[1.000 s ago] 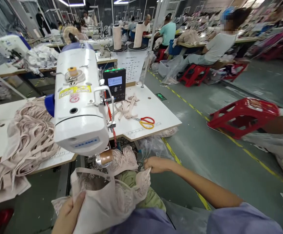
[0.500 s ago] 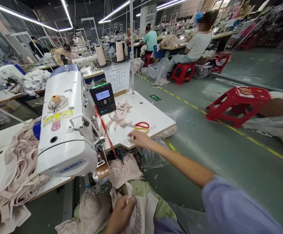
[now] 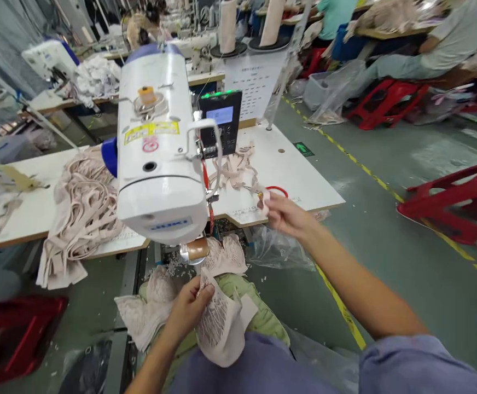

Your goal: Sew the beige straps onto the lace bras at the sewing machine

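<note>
My left hand [image 3: 193, 303] pinches the upper edge of a pale pink lace bra [image 3: 217, 323], which hangs over my lap. Above the front edge of the white table, my right hand [image 3: 285, 213] is closed with a small pale fabric strip [image 3: 266, 201] at its fingertips. Just behind those fingers lie scissors [image 3: 277, 189] with a red handle loop showing; the hand partly covers them. More cut pale strips [image 3: 234, 167] are heaped beside them. A second lace bra [image 3: 226, 254] rests below the sewing machine's narrow arm, and further lace pieces [image 3: 156, 303] sit to the left.
A white sewing machine [image 3: 160, 148] with a control panel [image 3: 222, 123] stands at centre left. Many pale straps [image 3: 82, 202] drape over the table's left part. Thread cones [image 3: 271, 22] rise at the back. Red stools [image 3: 460, 200] stand on the floor, and people sit beyond.
My right hand now has a pale strip at its fingertips. My left hand has raised the bra's edge, and more of its cup shows. The view has tilted down and turned left.
</note>
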Available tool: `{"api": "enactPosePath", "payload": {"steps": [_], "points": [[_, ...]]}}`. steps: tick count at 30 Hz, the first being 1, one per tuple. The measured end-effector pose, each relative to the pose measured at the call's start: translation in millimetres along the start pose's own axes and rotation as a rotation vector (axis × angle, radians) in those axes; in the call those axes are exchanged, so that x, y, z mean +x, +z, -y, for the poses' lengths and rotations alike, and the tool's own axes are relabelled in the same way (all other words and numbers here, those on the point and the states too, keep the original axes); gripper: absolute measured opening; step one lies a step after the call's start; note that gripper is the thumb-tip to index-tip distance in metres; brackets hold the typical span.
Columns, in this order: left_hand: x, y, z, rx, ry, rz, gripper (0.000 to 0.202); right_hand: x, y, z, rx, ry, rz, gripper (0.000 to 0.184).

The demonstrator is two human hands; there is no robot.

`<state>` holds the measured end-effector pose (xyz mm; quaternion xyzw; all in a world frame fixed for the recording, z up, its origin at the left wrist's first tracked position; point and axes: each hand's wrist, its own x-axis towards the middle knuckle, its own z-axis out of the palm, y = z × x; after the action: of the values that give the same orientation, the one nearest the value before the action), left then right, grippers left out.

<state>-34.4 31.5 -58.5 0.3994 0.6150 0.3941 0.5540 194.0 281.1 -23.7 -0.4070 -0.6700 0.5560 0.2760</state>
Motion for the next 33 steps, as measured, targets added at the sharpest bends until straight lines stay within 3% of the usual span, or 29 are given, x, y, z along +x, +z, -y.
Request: {"api": "enactPosePath", "payload": {"steps": [1, 3, 6, 10, 15, 20, 25, 29, 31, 33], "points": [[-1.1, -2.3, -2.1, -0.003, 0.000, 0.004, 0.043, -23.0, 13.4, -3.1, 0.238, 0.036, 0.077, 0.033], [-3.9, -4.8, -7.4, 0.032, 0.015, 0.015, 0.040, -63.7, 43.6, -6.4, 0.455, 0.141, 0.250, 0.033], [-8.1, -4.2, -16.0, 0.142, 0.051, 0.032, 0.038, -98.1, 84.7, -3.1, 0.417, 0.103, 0.426, 0.028], [-10.7, 0.7, -23.3, 0.269, 0.074, 0.024, 0.033, -100.8, 114.6, 8.0, 0.231, -0.073, 0.522, 0.025], [-13.5, -1.1, -26.9, 0.184, 0.043, 0.036, 0.023, -96.1, 129.9, 12.5, 0.101, -0.189, 0.446, 0.023], [-20.7, -12.9, -28.0, 0.005, 0.017, 0.019, 0.029, -96.9, 135.7, 8.2, 0.140, -0.192, 0.398, 0.024], [-20.7, -13.0, -31.0, 0.176, 0.223, -0.116, 0.026, -95.8, 138.3, 14.1, 0.198, -0.187, 0.362, 0.021], [-15.2, -5.5, -22.3, 0.183, 0.398, -0.055, 0.023, -96.3, 141.6, 20.9, 0.260, -0.197, 0.300, 0.014], [-14.4, 1.1, -11.6, 0.161, 0.416, -0.014, 0.022, -95.2, 142.5, 22.0, 0.300, -0.215, 0.263, 0.012], [-16.0, 7.9, -0.9, 0.146, 0.400, -0.042, 0.023, -92.1, 141.7, 21.9, 0.331, -0.207, 0.232, 0.012]]}}
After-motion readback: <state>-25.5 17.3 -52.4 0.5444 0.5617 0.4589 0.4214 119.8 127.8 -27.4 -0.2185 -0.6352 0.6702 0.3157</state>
